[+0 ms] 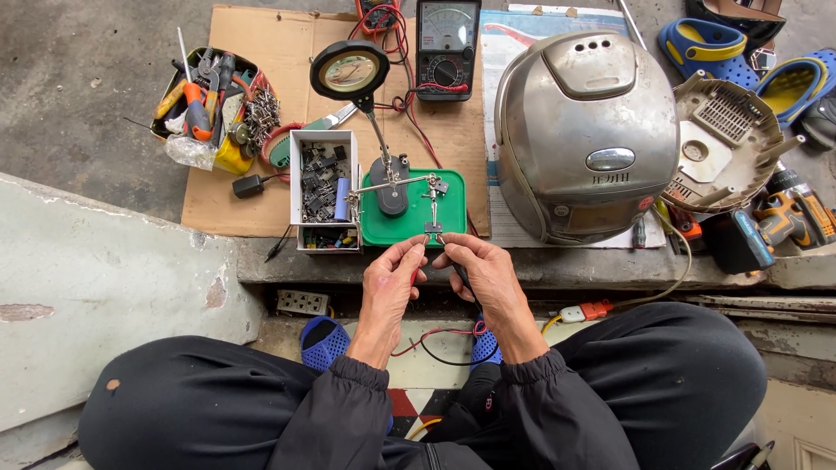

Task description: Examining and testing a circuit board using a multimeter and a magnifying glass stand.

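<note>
My left hand (392, 283) pinches a red test probe, its tip touching a small dark component (433, 228) clamped in the clip of a helping-hand stand (409, 187) on a green base (418, 228). In my right hand (483, 270) is a black test probe, pressed to the same component from the right. Red and black leads (435, 344) hang down between my knees. An analog multimeter (447, 48) lies at the far edge of the cardboard. The stand's magnifying lens (349, 71) sits raised at the back left.
A white box of small electronic parts (324, 187) stands left of the green base. A tin of screwdrivers and pliers (213, 104) is far left. A silver rice cooker (585, 135) with its removed bottom plate (723, 144) lies right, beside a cordless drill (788, 213) and sandals (710, 43).
</note>
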